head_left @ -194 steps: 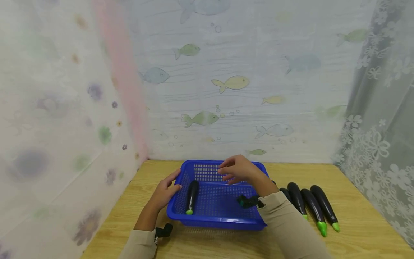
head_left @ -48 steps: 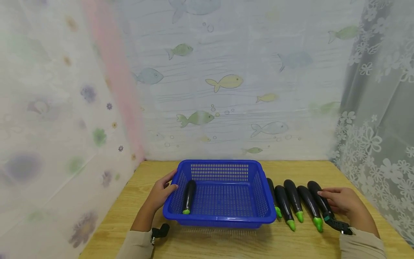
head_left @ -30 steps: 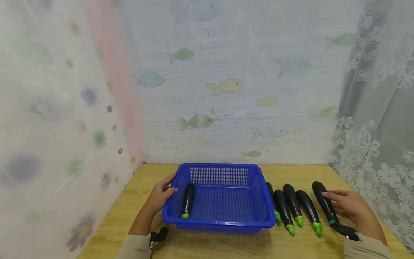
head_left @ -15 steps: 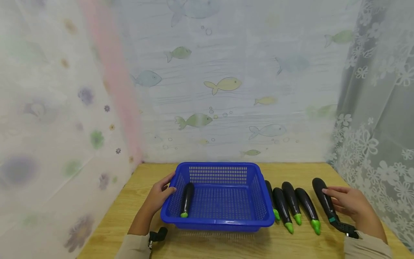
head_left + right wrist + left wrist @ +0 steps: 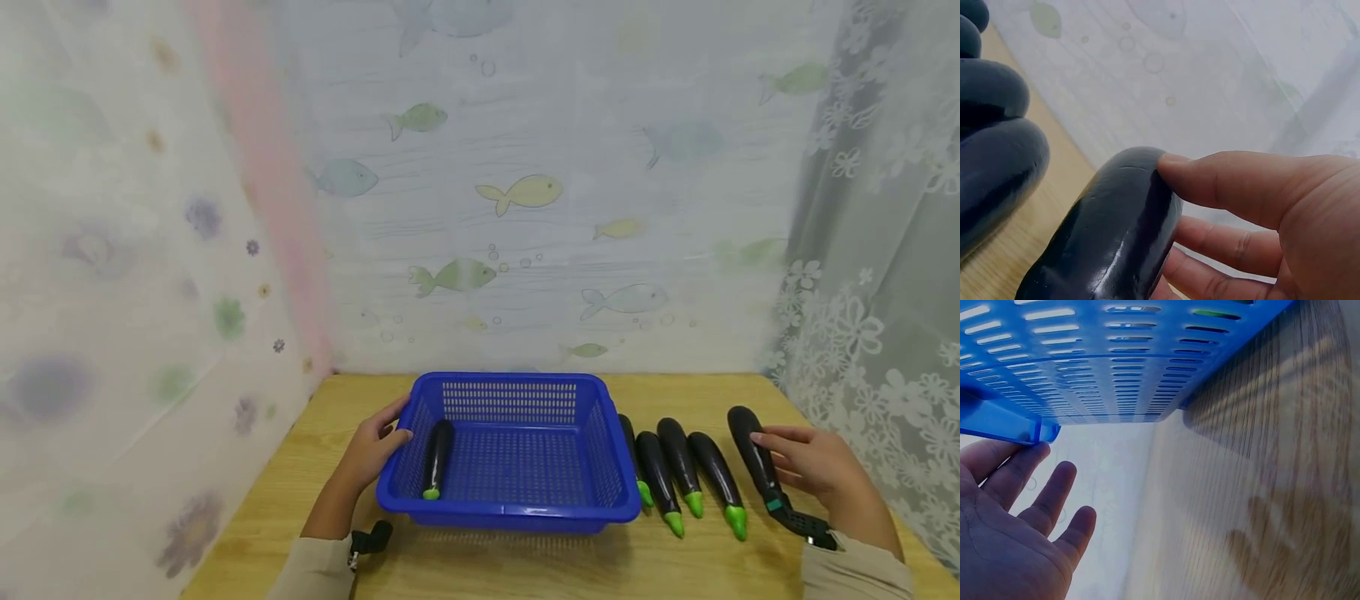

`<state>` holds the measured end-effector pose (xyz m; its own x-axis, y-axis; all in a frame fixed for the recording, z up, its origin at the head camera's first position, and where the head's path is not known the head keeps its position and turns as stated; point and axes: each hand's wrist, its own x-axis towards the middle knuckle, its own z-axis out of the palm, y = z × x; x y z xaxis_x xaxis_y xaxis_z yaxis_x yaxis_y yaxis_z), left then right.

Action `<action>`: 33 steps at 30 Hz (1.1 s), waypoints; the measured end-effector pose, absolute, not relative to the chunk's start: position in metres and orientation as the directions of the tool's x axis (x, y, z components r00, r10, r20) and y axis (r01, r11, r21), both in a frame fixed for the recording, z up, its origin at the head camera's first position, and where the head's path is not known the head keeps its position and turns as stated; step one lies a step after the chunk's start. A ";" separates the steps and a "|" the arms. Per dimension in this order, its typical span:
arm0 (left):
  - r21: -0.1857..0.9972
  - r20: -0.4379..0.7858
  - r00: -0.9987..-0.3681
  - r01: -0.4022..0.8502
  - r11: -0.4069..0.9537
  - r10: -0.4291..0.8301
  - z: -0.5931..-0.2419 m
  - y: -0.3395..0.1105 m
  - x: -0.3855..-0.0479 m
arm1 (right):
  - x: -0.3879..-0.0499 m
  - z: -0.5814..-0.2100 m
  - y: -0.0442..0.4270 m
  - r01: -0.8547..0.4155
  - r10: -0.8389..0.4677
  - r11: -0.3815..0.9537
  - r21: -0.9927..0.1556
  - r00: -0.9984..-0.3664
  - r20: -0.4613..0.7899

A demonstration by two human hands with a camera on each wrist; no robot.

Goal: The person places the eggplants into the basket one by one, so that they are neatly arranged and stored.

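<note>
One glossy black club-shaped eggplant [image 5: 753, 458], pinched by right hand [image 5: 819, 469], seemed stiff, slippery; likely best held just below thumb. Left hand [image 5: 371, 451] gripped blue plastic basket [image 5: 517, 509].

At lower right, four eggplants [image 5: 678, 454] and the right wall of the blue slotted basket [image 5: 510, 508] are blocking low passage from the right hand [image 5: 817, 467]. Free room is lying above them and across the basket floor, right of a lone eggplant [image 5: 438, 458].

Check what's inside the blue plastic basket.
One eggplant lies beside the left wall of the blue plastic basket, green tip toward the near rim. No other item shows inside. That rim hides the near wall's inner face.
</note>
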<state>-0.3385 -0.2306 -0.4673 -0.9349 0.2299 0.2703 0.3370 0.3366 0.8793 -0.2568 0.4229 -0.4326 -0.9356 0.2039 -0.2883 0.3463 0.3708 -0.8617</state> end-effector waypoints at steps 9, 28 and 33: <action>0.874 0.289 -0.928 0.357 0.330 0.237 -0.464 -0.225 -0.344 | -0.253 -0.422 0.420 0.283 0.176 0.405 -0.870 -0.957 -0.229; 0.859 0.282 -0.932 0.350 0.373 0.227 -0.463 -0.228 -0.345 | -0.258 -0.408 0.377 0.121 0.066 0.393 -0.911 -0.992 -0.103; 0.852 0.290 -0.939 0.341 0.397 0.185 -0.463 -0.228 -0.345 | -0.264 -0.400 0.375 0.117 0.061 0.403 -0.908 -0.993 -0.101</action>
